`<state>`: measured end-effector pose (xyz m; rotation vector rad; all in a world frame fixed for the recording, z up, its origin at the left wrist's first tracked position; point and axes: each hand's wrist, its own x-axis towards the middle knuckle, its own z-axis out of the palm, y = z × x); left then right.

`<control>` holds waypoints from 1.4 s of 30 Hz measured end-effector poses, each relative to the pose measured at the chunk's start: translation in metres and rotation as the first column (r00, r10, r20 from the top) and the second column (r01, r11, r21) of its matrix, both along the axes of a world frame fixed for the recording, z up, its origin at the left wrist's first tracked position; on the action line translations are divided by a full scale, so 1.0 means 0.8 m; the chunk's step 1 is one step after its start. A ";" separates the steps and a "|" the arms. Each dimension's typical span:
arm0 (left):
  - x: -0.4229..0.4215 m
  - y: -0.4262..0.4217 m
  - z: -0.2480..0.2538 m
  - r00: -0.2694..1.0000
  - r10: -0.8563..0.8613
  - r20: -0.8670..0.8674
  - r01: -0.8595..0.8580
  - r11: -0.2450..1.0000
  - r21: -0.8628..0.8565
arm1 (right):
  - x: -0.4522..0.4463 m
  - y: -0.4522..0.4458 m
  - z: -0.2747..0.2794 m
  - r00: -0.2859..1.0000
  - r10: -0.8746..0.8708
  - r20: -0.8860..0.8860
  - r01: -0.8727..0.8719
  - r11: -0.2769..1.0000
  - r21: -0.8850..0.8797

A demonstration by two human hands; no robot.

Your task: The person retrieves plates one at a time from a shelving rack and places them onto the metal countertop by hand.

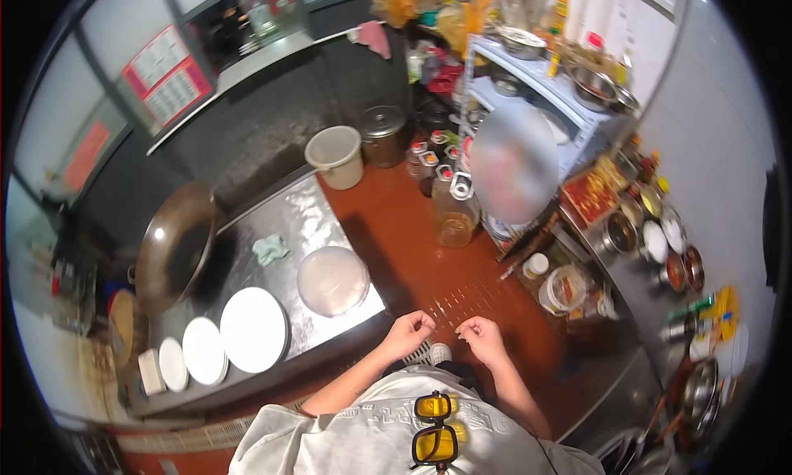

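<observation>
My left hand (408, 333) is held in front of my body above the floor, its fingers curled into a pinch. A short gap to the right, my right hand (481, 340) is also closed, thumb against fingers. Whether anything small is between the fingertips I cannot make out. Nearest to my left hand, on the steel counter, stands a round bowl (333, 281) with a pale, cloudy look. White plates (254, 331) are lined up by size along the counter's front edge. A pale green cloth (270, 249) lies crumpled behind them.
A large wok (176, 246) leans at the left. A white bucket (337, 157) and a lidded pot (383, 134) stand behind the counter. Bottles and jugs (456, 207) stand on the red floor (388, 219). A shelf (536, 83) and a side counter with bowls (620, 232) fill the right.
</observation>
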<state>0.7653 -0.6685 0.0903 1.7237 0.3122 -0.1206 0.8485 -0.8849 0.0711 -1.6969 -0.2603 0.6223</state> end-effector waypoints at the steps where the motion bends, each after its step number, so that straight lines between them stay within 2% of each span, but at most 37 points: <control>1: -0.003 0.002 0.004 0.999 0.038 -0.003 -0.038 0.999 0.007 | 0.006 0.007 -0.002 0.999 0.043 -0.014 -0.043 0.999 0.021; 3: -0.014 0.007 0.009 0.992 0.127 -0.016 -0.127 0.992 0.004 | 0.015 0.025 -0.007 0.990 0.132 -0.043 -0.129 0.990 0.063; 6: -0.045 0.018 -0.006 0.953 0.302 0.001 -0.301 0.952 -0.055 | 0.023 0.060 0.000 0.952 0.303 -0.040 -0.303 0.953 0.017; 9: -0.091 0.025 -0.010 0.885 0.463 -0.039 -0.465 0.885 -0.030 | 0.025 0.098 -0.002 0.877 0.479 -0.031 -0.479 0.878 0.001; 13: -0.160 0.018 -0.013 0.703 0.710 0.045 -0.709 0.704 -0.042 | 0.007 0.154 0.003 0.749 0.662 -0.035 -0.663 0.748 -0.023; 17: -0.234 0.007 -0.024 0.528 0.848 0.050 -0.843 0.530 -0.091 | -0.039 0.206 0.010 0.604 0.795 0.063 -0.793 0.607 -0.047; 20: -0.276 0.001 -0.014 0.426 0.905 -0.008 -0.893 0.419 -0.163 | -0.079 0.234 0.011 0.525 0.848 0.076 -0.846 0.530 -0.065; 23: -0.311 0.006 -0.017 0.380 0.922 -0.068 -0.909 0.359 -0.211 | -0.118 0.253 0.019 0.488 0.868 0.087 -0.866 0.494 -0.074; 26: -0.340 0.018 -0.012 0.369 0.929 -0.032 -0.922 0.361 -0.139 | -0.151 0.269 0.022 0.403 0.912 0.069 -0.897 0.409 -0.168; 29: -0.376 0.037 -0.022 0.374 0.926 0.051 -0.905 0.376 -0.197 | -0.192 0.286 0.027 0.403 0.914 0.042 -0.901 0.404 -0.157; 33: -0.428 0.065 -0.014 0.355 0.933 0.060 -0.906 0.359 -0.225 | -0.252 0.313 0.042 0.412 0.911 0.003 -0.904 0.409 -0.123; 36: -0.471 0.082 -0.019 0.347 0.932 0.102 -0.911 0.361 -0.199 | -0.298 0.336 0.049 0.403 0.915 -0.030 -0.912 0.398 -0.095; 42: -0.554 0.090 -0.014 0.218 0.973 0.080 -0.947 0.231 -0.222 | -0.386 0.376 0.053 0.289 0.956 -0.053 -0.957 0.286 -0.058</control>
